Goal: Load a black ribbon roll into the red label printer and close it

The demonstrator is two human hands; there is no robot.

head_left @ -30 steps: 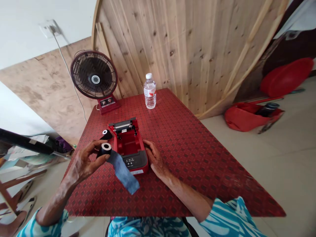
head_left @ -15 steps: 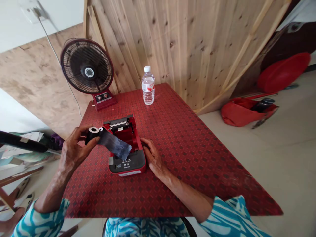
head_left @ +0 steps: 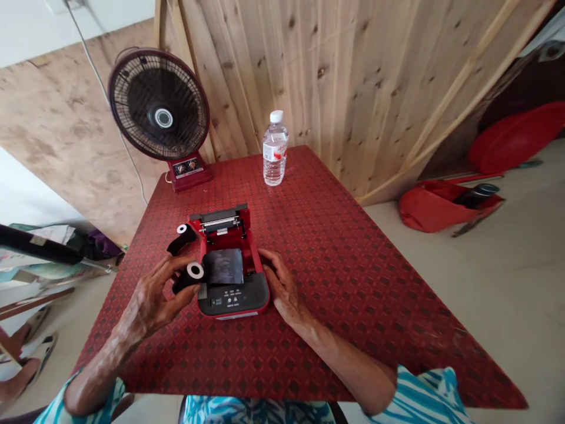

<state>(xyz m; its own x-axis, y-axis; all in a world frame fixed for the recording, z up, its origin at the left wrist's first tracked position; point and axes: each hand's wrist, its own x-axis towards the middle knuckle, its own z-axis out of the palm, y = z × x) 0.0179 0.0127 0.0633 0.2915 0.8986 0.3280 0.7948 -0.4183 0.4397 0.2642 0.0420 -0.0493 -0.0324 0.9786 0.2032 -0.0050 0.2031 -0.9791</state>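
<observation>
Right, the black roll (head_left: 189,277) with its white core is pinched in the left hand (head_left: 152,300), thumb and fingers narrowed round it, just off the 9 o'clock side of the red printer (head_left: 233,297). A dark, slightly glossy film tail (head_left: 225,266) is drawn off the roll and lies flat over the open bay, covering most of it. The right hand (head_left: 280,288) is laid against the printer's 3 o'clock flank, fingers loosely spread, nothing gripped, so the body looks steadied. The lid (head_left: 219,219) is tipped back at 12 o'clock with a metal bar across it. Judged from this, the film is best kept square to the bay walls and taut, the roll held level with its core axis across the bay, and the brace at 3 o'clock kept so the printer is not pushed over the patterned red table (head_left: 335,247). Creases or fingermarks on the film should be avoided; a skewed tail would likely bind. A second black roll (head_left: 180,237), also white-cored, lies on the table at 10 o'clock from the printer, close to the lid. A fan (head_left: 159,118) stands at 11 o'clock and a water bottle (head_left: 274,150) at 1 o'clock, both well apart.
</observation>
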